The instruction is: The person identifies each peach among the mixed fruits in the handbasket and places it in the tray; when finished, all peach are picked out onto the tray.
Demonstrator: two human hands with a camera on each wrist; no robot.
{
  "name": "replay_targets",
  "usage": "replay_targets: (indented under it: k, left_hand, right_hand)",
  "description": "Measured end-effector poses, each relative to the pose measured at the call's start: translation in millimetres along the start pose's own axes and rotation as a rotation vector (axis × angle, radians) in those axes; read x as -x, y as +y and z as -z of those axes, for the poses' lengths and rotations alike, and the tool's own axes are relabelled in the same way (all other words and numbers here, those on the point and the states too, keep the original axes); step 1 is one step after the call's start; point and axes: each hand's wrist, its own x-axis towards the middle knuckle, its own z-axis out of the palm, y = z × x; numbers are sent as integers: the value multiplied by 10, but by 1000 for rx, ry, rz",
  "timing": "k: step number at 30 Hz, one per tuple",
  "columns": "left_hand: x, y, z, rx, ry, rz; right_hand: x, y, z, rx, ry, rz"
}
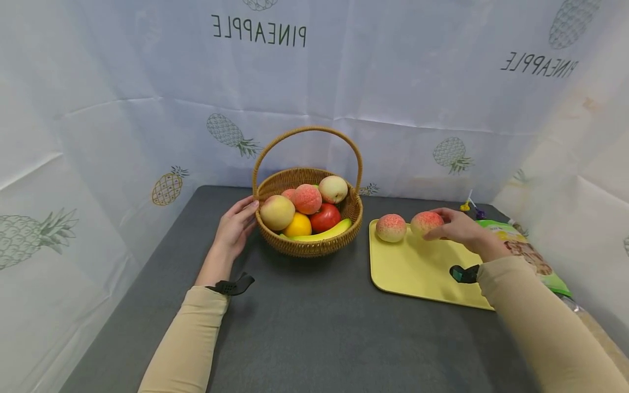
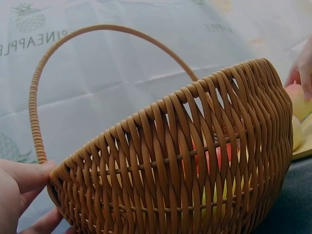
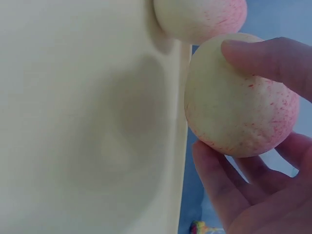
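My right hand [image 1: 457,226] grips a peach [image 3: 239,97] with pink speckles, thumb on one side and fingers on the other. In the right wrist view the peach hangs over the rim of a yellow tray [image 1: 408,267], with a shadow below it. Another peach [image 1: 391,228] lies on the tray just left of the held one. My left hand [image 1: 236,226] holds the left side of a wicker basket [image 1: 309,249], its fingertips at the rim by the handle base. The basket contains peaches [image 1: 307,199], an orange [image 1: 297,225], a red fruit [image 1: 325,218] and a banana [image 1: 321,233].
A green and white packet [image 1: 535,256] lies right of the tray, partly behind the right arm. Small yellow and purple items [image 1: 466,206] sit behind the tray. A pineapple-print curtain [image 1: 393,82] hangs along the back of the dark table [image 1: 314,316].
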Motion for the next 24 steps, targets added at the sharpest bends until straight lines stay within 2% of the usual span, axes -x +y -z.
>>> replay_targets:
  k: [9,18,24]
  left_hand:
    - [16,-3,-2,13,3,10]
    - [17,1,-13,7,0,11]
    - [11,14,-18,-9,5,3]
  right_hand:
    - [-83,172,-50,23,-10,-33]
    - [-137,208,-60,8,-16,-82]
    - [-168,211,-81,-7,-19,-78]
